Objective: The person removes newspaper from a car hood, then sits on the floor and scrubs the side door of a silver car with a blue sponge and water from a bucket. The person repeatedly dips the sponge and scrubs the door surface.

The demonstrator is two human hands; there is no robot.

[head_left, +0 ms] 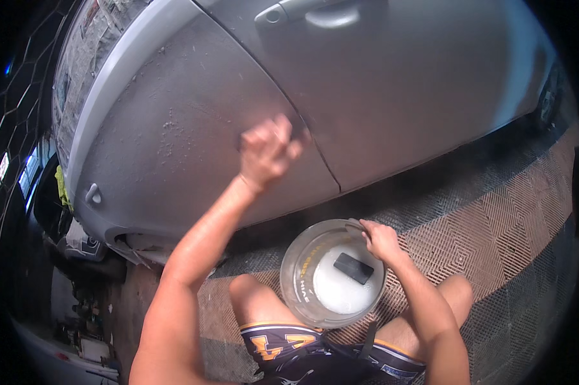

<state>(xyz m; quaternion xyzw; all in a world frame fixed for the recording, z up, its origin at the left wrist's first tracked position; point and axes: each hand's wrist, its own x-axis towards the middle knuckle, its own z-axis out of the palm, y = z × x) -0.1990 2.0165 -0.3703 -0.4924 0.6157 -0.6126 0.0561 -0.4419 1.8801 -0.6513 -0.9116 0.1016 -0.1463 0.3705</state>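
My left hand [268, 151] is smeared by motion against the dull grey car panel [193, 70]. Its fingers look curled, and dark edges show beside them, from a thing I cannot make out. Between my knees is a translucent round bucket [291, 276], its rim gripped by my right hand [380, 239] at the far right side. White suds [331, 285] cover the water inside. A dark rectangular block [353, 268] lies on the suds, tilted. Water drops and streaks dot the panel left of my left hand.
A door seam [264, 74] parts the panel from the car door [424, 90], whose handle [296, 11] is at the top. Patterned floor tiles [482, 212] run beneath the car. Crumpled masking sheet [103, 32] covers the upper left. Clutter [94, 321] stands at lower left.
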